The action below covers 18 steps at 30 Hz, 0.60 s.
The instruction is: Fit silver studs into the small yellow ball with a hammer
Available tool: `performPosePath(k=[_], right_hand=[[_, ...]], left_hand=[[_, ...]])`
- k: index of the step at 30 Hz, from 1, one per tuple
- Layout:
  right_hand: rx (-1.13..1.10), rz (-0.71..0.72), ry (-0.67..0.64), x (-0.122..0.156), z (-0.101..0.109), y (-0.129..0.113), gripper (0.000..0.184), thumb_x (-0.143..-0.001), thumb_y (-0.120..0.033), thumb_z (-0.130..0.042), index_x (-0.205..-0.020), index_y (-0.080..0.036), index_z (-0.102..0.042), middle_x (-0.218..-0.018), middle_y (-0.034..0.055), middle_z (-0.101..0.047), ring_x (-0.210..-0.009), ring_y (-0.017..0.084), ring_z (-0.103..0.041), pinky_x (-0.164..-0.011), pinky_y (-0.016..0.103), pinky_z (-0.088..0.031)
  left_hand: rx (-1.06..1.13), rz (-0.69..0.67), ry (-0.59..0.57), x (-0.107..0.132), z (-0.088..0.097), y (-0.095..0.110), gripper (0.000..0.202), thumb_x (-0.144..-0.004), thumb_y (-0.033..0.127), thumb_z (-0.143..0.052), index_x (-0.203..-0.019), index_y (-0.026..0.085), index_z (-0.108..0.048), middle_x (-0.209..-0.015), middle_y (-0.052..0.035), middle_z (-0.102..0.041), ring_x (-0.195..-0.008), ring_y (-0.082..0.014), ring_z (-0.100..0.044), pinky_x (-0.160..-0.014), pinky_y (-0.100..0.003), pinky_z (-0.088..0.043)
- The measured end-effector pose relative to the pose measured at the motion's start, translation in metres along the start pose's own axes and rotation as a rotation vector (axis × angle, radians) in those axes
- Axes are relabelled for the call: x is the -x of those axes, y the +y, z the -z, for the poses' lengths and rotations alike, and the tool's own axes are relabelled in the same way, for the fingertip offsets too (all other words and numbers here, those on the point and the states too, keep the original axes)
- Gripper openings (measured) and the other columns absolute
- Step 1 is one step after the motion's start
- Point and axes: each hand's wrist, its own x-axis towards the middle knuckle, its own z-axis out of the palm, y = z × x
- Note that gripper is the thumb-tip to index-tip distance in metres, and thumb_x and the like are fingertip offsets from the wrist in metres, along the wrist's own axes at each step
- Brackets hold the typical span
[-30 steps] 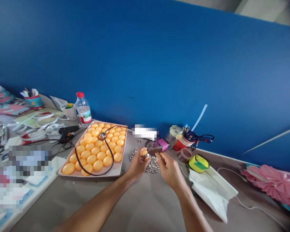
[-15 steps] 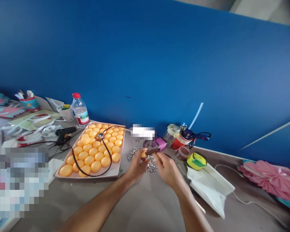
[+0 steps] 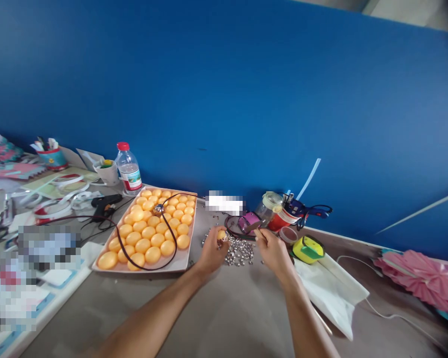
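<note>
My left hand (image 3: pixel 213 251) is closed around a small orange ball (image 3: pixel 221 234) with silver beads stuck on it. It hovers over a heap of loose silver beads (image 3: pixel 240 251) on the grey table. My right hand (image 3: pixel 272 247) grips the handle of a purple glue gun (image 3: pixel 249 222), whose nozzle now points away from the ball. A tray (image 3: pixel 179 264) filled with several orange balls lies left of my hands, and a black cord (image 3: pixel 168 226) loops across it.
A water bottle (image 3: pixel 129 169), a black glue gun (image 3: pixel 104 201) and tape rolls sit at the left. A red cup of tools (image 3: pixel 283 216), a yellow-green tape measure (image 3: pixel 308 249), a white paper bag (image 3: pixel 330 293) and pink paper fans (image 3: pixel 423 281) lie right. A blue wall stands behind.
My right hand has pulled the glue gun away from the ball, moving right and back. My left hand stays over the beads with the ball.
</note>
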Motion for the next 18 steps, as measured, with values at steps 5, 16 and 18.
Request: performPosePath(k=[5,16,18], right_hand=[[0.212,-0.094,-0.025,-0.005,-0.018,0.032,0.025,-0.082,-0.022,-0.041,-0.096,-0.019,-0.062,-0.084,0.0095,-0.07,-0.071,0.02,-0.063,-0.061,0.026,-0.041],[0.343,-0.337,-0.214,-0.005,-0.036,0.035,0.03,-0.084,-0.02,-0.04,-0.109,-0.017,-0.057,-0.103,0.0122,-0.061,-0.087,0.02,-0.06,-0.072,0.027,-0.039],[0.371,-0.307,-0.178,-0.003,-0.038,0.036,0.029,-0.083,-0.019,-0.043,-0.108,-0.017,-0.058,-0.103,0.0121,-0.06,-0.09,0.022,-0.058,-0.073,0.029,-0.039]], left_hand=[[-0.016,-0.031,-0.025,0.001,0.006,0.005,0.021,-0.076,0.023,-0.054,-0.096,0.017,-0.053,-0.088,-0.0039,-0.058,-0.076,-0.0145,-0.055,-0.07,-0.027,-0.045],[0.152,0.056,-0.049,-0.002,0.005,0.0,0.025,-0.082,0.042,-0.048,-0.082,0.017,-0.054,-0.064,0.0026,-0.052,-0.05,-0.0076,-0.043,-0.051,-0.02,-0.035],[0.267,0.112,-0.019,-0.004,0.004,-0.002,0.031,-0.083,0.046,-0.045,-0.078,0.017,-0.053,-0.061,0.0026,-0.051,-0.048,-0.0072,-0.041,-0.048,-0.02,-0.033]])
